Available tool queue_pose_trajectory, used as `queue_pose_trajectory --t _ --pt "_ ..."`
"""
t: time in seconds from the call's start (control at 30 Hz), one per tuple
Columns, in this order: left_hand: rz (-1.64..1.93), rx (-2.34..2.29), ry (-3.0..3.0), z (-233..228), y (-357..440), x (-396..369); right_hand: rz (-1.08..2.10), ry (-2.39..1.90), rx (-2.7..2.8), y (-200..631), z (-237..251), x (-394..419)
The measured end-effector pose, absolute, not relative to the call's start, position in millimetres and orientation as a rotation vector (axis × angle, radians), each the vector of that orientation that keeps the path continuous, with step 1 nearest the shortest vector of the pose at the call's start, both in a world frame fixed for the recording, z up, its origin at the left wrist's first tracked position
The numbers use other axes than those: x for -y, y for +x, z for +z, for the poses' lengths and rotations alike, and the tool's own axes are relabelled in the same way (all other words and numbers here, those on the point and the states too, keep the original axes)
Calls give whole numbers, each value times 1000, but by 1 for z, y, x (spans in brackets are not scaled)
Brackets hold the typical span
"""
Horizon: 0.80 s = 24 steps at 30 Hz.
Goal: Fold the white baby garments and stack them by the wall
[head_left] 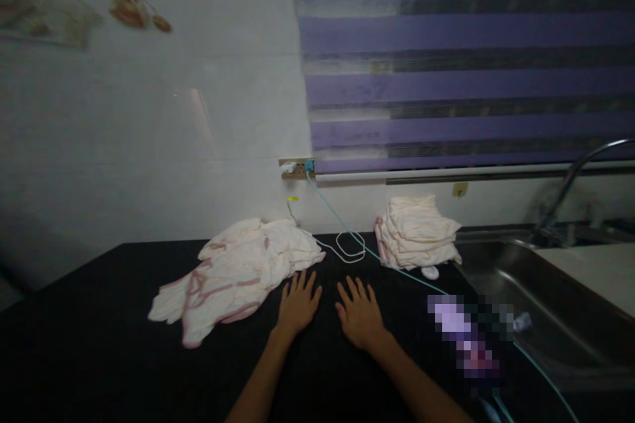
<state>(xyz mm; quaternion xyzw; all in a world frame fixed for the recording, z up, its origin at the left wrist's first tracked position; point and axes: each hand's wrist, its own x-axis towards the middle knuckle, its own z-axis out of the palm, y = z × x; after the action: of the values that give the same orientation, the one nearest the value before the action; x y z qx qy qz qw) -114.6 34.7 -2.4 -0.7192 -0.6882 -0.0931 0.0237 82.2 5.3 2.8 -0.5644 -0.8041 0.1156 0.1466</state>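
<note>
While both hands rest flat on the black counter [99, 344], nothing is held — left hand [297, 304] and right hand [360, 317] lie palm down, fingers spread and open, side by side but apart.

Near to far:
- Left hand's fingertips sit just beside the near edge of the loose pile [238, 271] of pale pink-trimmed cloths; not clearly touching it.
- Right hand is on bare counter, a teal cable [397, 269] running past just beyond its fingers.
- Blurred patch to the right of the right hand, can't tell what it is.
- Small white oval thing [430, 271] on the counter at the foot of the folded stack [417, 231], which sits right of the loose pile, against the wall, beside the sink [520, 304].
- White cord loop [350, 244] between pile and stack.
- Socket [296, 168] on the wall with plugs in it; tap [575, 178] at far right; purple striped blind [466, 59] above.

My read on doing this well: take one cloth off the loose pile by a corner or hem, lay it flat on the bare patch under the hands, keep it off the cables, square the edges before each fold so it matches the stack.

Counts: two hands, one loose pile (cloth count in it unclear), one folded stack (several layers, can't count exactly), two cables, one sink, one tap.
</note>
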Motion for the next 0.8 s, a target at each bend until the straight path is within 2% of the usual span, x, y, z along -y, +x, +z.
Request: queue_pose_trajectory --t 0.13,0.27,0.37,0.6,0.7,0.8 --pt "-546 2088 -2242 7 -122 -49 320 -1630 2332 85 6 -10" --pt "-802 1923 -2081 45 -157 -102 299 -1643 2308 83 4 -9" --pt "-1007 2040 -1880 63 -188 -143 285 -1646 2292 82 3 -10" --pt "-1436 2090 -1874 32 -198 -149 294 -1654 2295 82 2 -14" --pt "-1771 2095 -1739 30 -196 -139 281 -1647 2292 82 3 -13" --pt "-2216 2034 -1477 49 -198 -137 280 -1640 2304 82 5 -12"
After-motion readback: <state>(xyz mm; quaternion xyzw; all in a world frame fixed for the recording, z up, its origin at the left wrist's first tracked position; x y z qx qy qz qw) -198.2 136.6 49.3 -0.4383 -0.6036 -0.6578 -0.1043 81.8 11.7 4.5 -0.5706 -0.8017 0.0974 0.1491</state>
